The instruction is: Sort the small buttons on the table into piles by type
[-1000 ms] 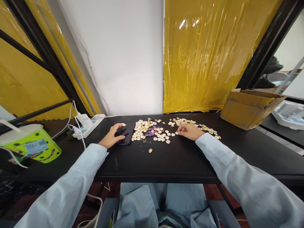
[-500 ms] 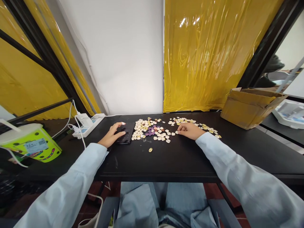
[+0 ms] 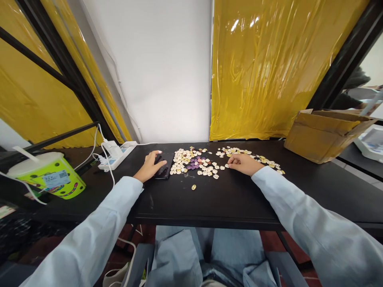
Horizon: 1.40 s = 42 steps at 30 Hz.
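Observation:
My left hand (image 3: 150, 166) lies open over a dark phone (image 3: 168, 163), its thumb and fingers spread apart across the phone's surface. Off to the right, the fingers of my right hand (image 3: 243, 164) are curled in a pinch at table level, with a white two-hole button (image 3: 226, 166) at their tips. Between the hands spreads a heap of white buttons (image 3: 179, 161), with purple buttons (image 3: 196, 163) in its middle. Behind and beside my right hand runs a second loose band of white and yellowish buttons (image 3: 231, 151). One yellow button (image 3: 194, 187) lies alone nearer the front edge.
A cardboard box (image 3: 318, 137) stands at the back right of the black table (image 3: 215, 205). At the left are a power strip (image 3: 119, 157) with plugs and cables, and a bright green cup-shaped container (image 3: 61, 179). Yellow plastic sheeting (image 3: 269, 71) hangs behind.
The whole view has shifted slightly, so everything sits a little further right. Both hands keep nearly the same places and poses over the table; the buttons look unmoved.

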### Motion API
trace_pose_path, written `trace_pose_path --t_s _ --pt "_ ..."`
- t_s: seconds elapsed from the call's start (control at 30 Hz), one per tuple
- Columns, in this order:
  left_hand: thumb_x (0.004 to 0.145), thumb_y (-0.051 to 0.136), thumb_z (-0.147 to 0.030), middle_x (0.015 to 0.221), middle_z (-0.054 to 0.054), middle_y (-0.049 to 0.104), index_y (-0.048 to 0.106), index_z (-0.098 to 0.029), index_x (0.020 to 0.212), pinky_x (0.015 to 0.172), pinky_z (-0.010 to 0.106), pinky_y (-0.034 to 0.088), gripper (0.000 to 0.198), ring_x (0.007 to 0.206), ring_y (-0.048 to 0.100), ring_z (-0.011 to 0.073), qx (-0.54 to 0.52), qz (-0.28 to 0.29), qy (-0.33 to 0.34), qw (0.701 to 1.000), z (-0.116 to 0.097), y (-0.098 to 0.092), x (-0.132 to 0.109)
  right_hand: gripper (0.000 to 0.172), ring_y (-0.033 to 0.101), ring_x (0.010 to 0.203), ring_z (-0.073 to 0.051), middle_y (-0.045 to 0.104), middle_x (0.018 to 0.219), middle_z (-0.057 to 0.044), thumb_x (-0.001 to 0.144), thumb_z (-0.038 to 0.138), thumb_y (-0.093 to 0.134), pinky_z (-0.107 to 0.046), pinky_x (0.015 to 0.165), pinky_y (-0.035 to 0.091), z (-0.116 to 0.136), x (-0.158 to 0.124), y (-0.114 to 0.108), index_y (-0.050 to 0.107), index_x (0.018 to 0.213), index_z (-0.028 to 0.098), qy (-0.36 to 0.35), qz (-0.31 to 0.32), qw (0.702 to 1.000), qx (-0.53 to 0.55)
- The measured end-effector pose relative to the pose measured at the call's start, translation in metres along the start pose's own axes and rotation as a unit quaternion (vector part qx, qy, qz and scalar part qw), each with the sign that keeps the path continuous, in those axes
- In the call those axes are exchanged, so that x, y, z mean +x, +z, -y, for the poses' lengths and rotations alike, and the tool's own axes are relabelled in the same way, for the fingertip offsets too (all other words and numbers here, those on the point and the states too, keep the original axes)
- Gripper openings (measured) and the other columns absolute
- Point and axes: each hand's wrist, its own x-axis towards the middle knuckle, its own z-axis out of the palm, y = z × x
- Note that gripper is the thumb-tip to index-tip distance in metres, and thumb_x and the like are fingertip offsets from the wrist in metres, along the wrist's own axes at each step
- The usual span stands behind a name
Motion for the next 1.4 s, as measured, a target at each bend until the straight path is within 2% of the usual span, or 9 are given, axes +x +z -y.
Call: trace_pose_path --t_s 0.1,0.23,0.3,0.5,0.6,0.7,0.93,1.13,1.4 --pt "0.077 0.057 -0.046 0.13 0.006 0.044 0.044 -0.028 0.121 0.101 0.046 0.035 0.049 0.123 0.038 0.0299 -0.02 0.019 0.003 1.0 0.001 -0.002 0.0 0.013 0.056 0.061 -0.015 0.061 0.065 -0.001 0.075 0.027 0.061 -0.026 0.059 0.042 0.0 0.0 0.0 0.063 0.082 0.017 -0.001 0.001 1.0 -0.002" --pt "0.068 0.067 -0.043 0.132 0.007 0.044 0.043 -0.028 0.125 0.103 0.047 0.034 0.063 0.124 0.037 0.0316 -0.002 0.032 0.02 0.999 0.0 -0.004 -0.001 0.012 0.057 0.061 -0.015 0.061 0.065 -0.001 0.075 0.027 0.061 -0.026 0.059 0.043 0.0 0.0 0.0 0.064 0.082 0.017 -0.003 -0.006 1.0 -0.002" --pt "0.071 0.065 -0.044 0.131 0.006 0.045 0.045 -0.029 0.124 0.103 0.047 0.034 0.059 0.123 0.039 0.0313 -0.004 0.027 0.018 0.999 -0.001 -0.005 -0.001 0.013 0.057 0.061 -0.015 0.061 0.065 -0.001 0.074 0.028 0.062 -0.026 0.059 0.043 -0.001 0.0 0.0 0.064 0.081 0.017 -0.006 -0.008 1.0 -0.003" --pt "0.085 0.04 -0.037 0.125 0.004 0.053 0.055 -0.027 0.116 0.107 0.046 0.029 0.035 0.12 0.043 0.0262 -0.013 -0.059 -0.025 0.998 -0.002 -0.01 0.001 0.014 0.058 0.062 -0.015 0.063 0.067 -0.002 0.074 0.03 0.062 -0.026 0.059 0.043 -0.003 0.001 0.0 0.064 0.081 0.017 -0.006 -0.008 1.0 -0.002" --pt "0.089 0.033 -0.035 0.122 0.004 0.056 0.064 -0.025 0.101 0.111 0.044 0.024 0.036 0.122 0.043 0.0246 -0.003 -0.099 0.022 0.995 -0.005 -0.014 0.0 0.015 0.058 0.062 -0.015 0.062 0.066 -0.002 0.073 0.03 0.063 -0.027 0.06 0.043 -0.003 0.001 0.0 0.064 0.081 0.017 -0.008 -0.004 1.0 0.002" --pt "0.091 0.028 -0.038 0.123 0.004 0.056 0.07 -0.024 0.088 0.111 0.044 0.024 0.044 0.123 0.042 0.025 0.007 -0.124 0.023 0.992 -0.009 -0.018 -0.002 0.015 0.058 0.062 -0.015 0.062 0.066 -0.002 0.074 0.03 0.062 -0.027 0.061 0.044 -0.003 0.001 0.0 0.064 0.081 0.017 -0.008 -0.005 1.0 0.005" --pt "0.086 0.043 -0.042 0.114 0.005 0.06 0.07 -0.024 0.084 0.108 0.044 0.028 0.033 0.117 0.049 0.0253 0.006 -0.141 0.052 0.989 -0.012 -0.018 -0.002 0.016 0.056 0.06 -0.015 0.061 0.065 -0.001 0.073 0.032 0.063 -0.026 0.059 0.043 -0.005 0.002 0.0 0.064 0.081 0.017 -0.014 -0.004 1.0 0.007" --pt "0.079 0.054 -0.04 0.114 0.006 0.062 0.062 -0.022 0.087 0.087 0.038 0.043 0.022 0.11 0.051 0.0254 0.0 -0.15 0.034 0.988 -0.009 -0.015 -0.002 0.016 0.056 0.06 -0.014 0.062 0.065 -0.001 0.074 0.03 0.064 -0.025 0.059 0.043 -0.004 0.001 -0.001 0.064 0.082 0.017 -0.016 -0.003 1.0 0.004" --pt "0.074 0.059 -0.039 0.113 0.007 0.063 0.05 -0.023 0.09 0.085 0.039 0.045 0.024 0.108 0.053 0.0259 -0.019 -0.144 0.011 0.989 0.0 -0.012 -0.001 0.017 0.056 0.06 -0.014 0.061 0.065 -0.001 0.074 0.032 0.063 -0.025 0.058 0.043 -0.004 0.001 0.001 0.064 0.081 0.017 -0.009 -0.007 1.0 -0.001"
